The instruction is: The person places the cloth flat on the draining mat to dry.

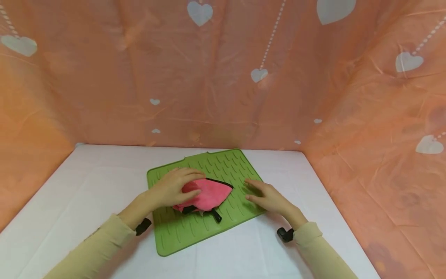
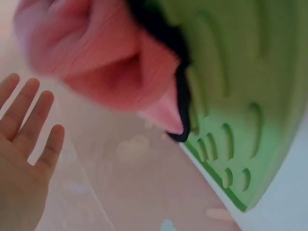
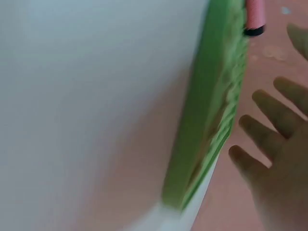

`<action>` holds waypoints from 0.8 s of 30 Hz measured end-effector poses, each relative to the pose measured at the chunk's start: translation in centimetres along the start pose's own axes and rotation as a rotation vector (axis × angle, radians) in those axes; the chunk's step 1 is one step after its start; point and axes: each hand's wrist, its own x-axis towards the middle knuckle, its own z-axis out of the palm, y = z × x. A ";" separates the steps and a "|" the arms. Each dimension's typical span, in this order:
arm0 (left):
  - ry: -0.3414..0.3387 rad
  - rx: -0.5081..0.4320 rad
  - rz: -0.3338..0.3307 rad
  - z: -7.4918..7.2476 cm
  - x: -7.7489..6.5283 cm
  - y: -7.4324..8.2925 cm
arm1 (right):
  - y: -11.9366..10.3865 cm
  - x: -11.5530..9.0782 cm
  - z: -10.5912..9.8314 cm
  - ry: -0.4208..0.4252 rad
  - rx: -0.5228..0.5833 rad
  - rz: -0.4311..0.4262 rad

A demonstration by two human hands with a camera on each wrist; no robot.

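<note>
A crumpled pink cloth (image 1: pixel 212 193) with black edging lies on a green ridged mat (image 1: pixel 195 228). From under its near side pokes a short black piece (image 1: pixel 216 215); what it belongs to is hidden. Over the cloth's left part is my left hand (image 1: pixel 175 188), its fingers extended. In the left wrist view those fingers (image 2: pixel 24 113) appear apart from the bunched cloth (image 2: pixel 106 57). My right hand (image 1: pixel 270 197) hovers over the mat's right edge, fingers spread and holding nothing. The right wrist view shows this hand (image 3: pixel 284 139) beside the mat's edge (image 3: pixel 197 120).
The mat sits at an angle on a white-covered table (image 1: pixel 115 174). Behind and along both sides hang orange sheets (image 1: pixel 223 108) printed with pale hearts. Each wrist carries a small black device, one on the left (image 1: pixel 143 226) and one on the right (image 1: pixel 285 235).
</note>
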 end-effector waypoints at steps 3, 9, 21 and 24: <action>0.090 -0.120 -0.062 -0.7 0.1 -0.8 | -1.1 1.3 1.1 0.065 0.043 0.007; 0.213 -0.235 -0.249 -0.7 0.1 -3.1 | -3.2 3.5 3.0 0.103 0.078 0.009; 0.124 -0.320 -0.499 0.5 -0.9 -7.2 | -4.3 5.5 4.9 0.152 0.151 0.074; 0.072 -0.339 -0.525 0.4 -1.1 -7.3 | -4.4 5.8 5.1 0.173 0.153 0.080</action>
